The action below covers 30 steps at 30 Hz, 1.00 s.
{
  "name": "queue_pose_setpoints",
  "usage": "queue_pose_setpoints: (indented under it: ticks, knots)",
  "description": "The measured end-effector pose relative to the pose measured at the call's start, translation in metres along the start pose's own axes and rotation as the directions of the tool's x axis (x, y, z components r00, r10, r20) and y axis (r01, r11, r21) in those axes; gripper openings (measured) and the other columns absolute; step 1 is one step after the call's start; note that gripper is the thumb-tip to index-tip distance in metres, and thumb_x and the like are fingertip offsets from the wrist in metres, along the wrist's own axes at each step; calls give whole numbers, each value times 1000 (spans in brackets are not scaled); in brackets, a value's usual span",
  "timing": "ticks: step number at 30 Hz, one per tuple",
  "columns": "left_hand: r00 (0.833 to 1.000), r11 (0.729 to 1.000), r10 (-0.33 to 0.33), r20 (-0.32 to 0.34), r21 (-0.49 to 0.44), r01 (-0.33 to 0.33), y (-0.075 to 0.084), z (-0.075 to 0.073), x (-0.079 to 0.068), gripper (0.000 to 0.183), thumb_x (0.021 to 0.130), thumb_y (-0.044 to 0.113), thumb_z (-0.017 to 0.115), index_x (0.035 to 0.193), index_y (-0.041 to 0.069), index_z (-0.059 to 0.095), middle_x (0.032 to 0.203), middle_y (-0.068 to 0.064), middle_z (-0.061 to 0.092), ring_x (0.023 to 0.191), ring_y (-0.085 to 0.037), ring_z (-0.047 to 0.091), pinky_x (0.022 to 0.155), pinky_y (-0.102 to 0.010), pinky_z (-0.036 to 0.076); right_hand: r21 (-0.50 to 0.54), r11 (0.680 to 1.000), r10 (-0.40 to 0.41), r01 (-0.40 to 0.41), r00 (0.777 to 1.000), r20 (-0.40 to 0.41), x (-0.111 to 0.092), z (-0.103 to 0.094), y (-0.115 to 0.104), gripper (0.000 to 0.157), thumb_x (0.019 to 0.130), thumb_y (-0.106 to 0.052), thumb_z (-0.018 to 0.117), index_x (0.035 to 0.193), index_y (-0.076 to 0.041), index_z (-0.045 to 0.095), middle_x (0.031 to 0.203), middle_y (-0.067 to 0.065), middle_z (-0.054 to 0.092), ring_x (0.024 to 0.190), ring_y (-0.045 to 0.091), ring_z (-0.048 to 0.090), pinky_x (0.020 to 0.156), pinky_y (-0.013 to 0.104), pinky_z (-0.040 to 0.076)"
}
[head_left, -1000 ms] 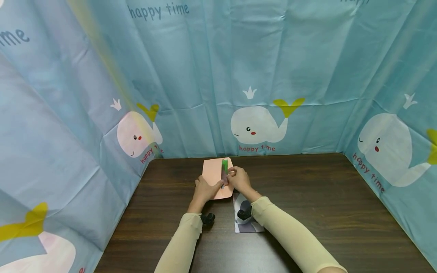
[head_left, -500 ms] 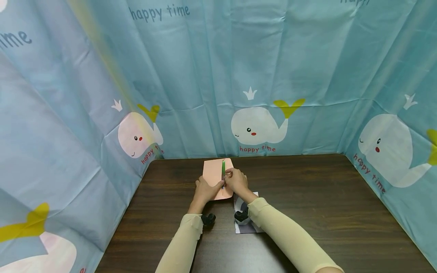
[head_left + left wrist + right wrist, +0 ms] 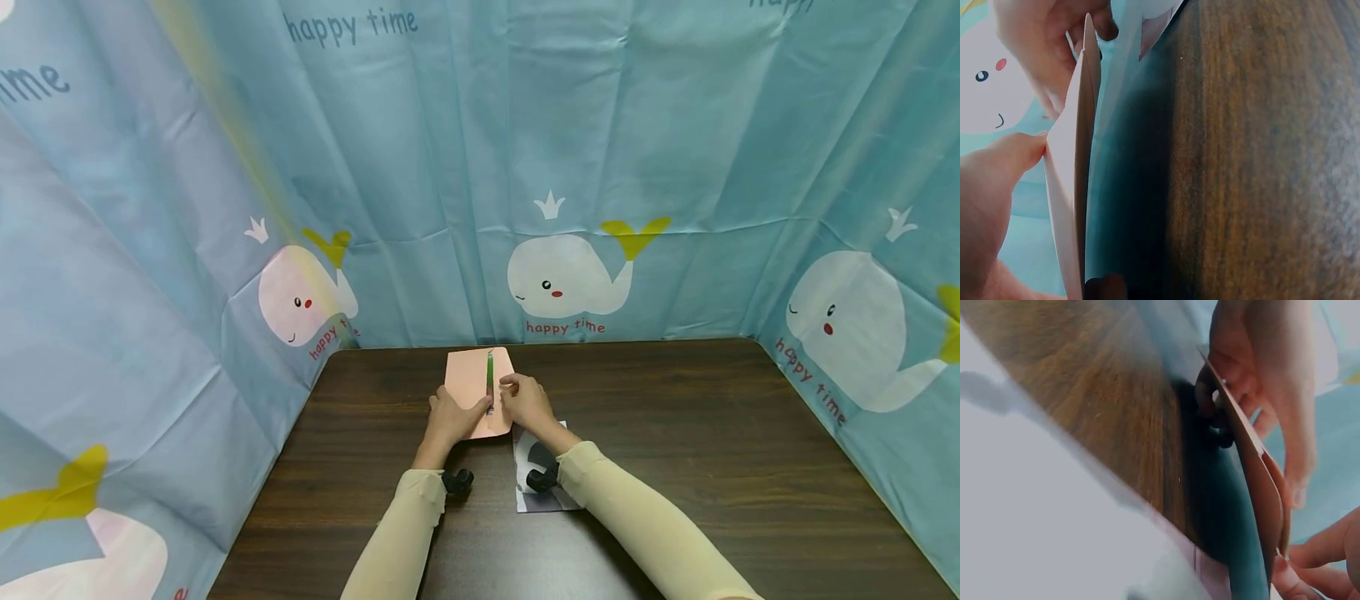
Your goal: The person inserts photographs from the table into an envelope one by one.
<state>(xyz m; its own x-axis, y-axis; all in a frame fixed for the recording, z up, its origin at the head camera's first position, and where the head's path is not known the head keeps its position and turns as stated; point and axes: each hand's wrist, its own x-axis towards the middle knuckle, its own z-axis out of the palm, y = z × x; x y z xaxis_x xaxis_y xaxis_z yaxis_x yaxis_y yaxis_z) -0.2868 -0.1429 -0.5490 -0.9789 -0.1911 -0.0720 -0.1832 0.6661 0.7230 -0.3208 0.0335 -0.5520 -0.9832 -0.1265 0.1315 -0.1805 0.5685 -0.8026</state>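
A pale pink paper envelope is held tilted up above the far part of the table. Through a narrow upright gap in its front shows a green strip of something inside. My left hand grips the envelope's left and lower side, thumb on the front and fingers behind, as the left wrist view shows the thumb pressing the paper. At the right edge, my right hand pinches the flap side between thumb and finger. In the right wrist view those fingertips meet the envelope's edge.
A grey and white printed sheet lies on the dark wood table, partly under my right wrist. Black wrist cameras sit on both wrists. A blue curtain with whale prints stands around the table's back and sides.
The gap in the envelope's front has narrowed as the right-hand flap came leftward. My right hand moved in, then slightly back right. My left hand has kept its hold.
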Motion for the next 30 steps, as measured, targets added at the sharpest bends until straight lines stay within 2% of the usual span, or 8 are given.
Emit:
queue_pose_setpoints:
  ticks: [6, 13, 21, 30]
  knots:
    - [1000, 1000, 1, 10, 0, -1, 1, -1, -1, 115, 92, 63, 75, 161, -13, 23, 151, -40, 36, 128, -57, 55, 105, -66, 49, 33, 999, -33, 32, 999, 27, -16, -21, 10, 22, 103, -14, 72, 122, -3, 77, 93, 4, 73, 69, 16, 61, 59, 32, 47]
    - [1000, 1000, -5, 5, -15, 5, 1, -1, -2, 115, 91, 63, 76, 161, -12, 25, 149, -37, 38, 128, -52, 55, 106, -63, 49, -5, 998, -64, 64, 997, 46, -41, -44, 19, 21, 100, -13, 76, 119, -4, 77, 91, 0, 72, 79, 15, 63, 67, 35, 49]
    - [1000, 1000, 2, 3, -7, -2, -1, 1, 0, 115, 90, 64, 76, 161, -12, 25, 148, -38, 39, 127, -53, 56, 107, -63, 49, -49, 998, -31, 34, 998, 50, -72, -72, 29, 27, 97, -15, 79, 121, -3, 76, 87, -3, 70, 71, 14, 57, 65, 34, 45]
    - [1000, 1000, 5, 1, 5, -5, -2, 3, 2, 114, 91, 62, 76, 160, -12, 25, 147, -38, 39, 127, -53, 56, 107, -64, 48, -161, 987, 17, -13, 1000, 19, -106, -89, 43, 34, 90, -25, 88, 115, -6, 74, 85, -3, 64, 71, 11, 53, 67, 32, 43]
